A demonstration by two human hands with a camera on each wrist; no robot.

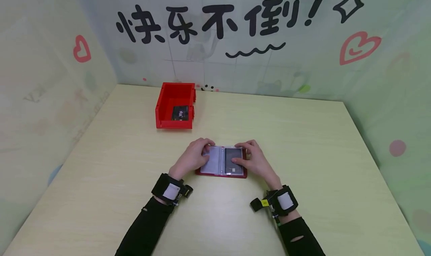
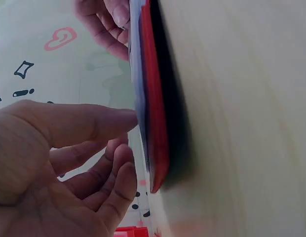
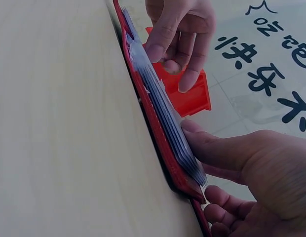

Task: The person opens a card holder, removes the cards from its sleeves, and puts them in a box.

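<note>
One red card holder [image 1: 213,167] lies open mid-frame in the head view, pale page left, dark card [image 1: 232,154] right. The left wrist view shows the left hand [image 2: 54,131] touching it by thumb, fingers loosely bent; the right, the right hand [image 3: 256,165] pinching its layered edge.

Both sleeves black. Left sleeve [image 1: 144,228]: small slit near cuff; right sleeve [image 1: 304,244]: longer slit. Black left wrist strap [image 1: 159,186], white left patch [image 1: 171,191], black left camera pod [image 1: 186,191] at patch's 3 o'clock. Right wrist strap [image 1: 291,193] also black: white right patch [image 1: 285,201], black right camera pod [image 1: 256,204] at 9, yellow tag [image 1: 265,203] between, green bit [image 1: 278,221] at 7.
</note>
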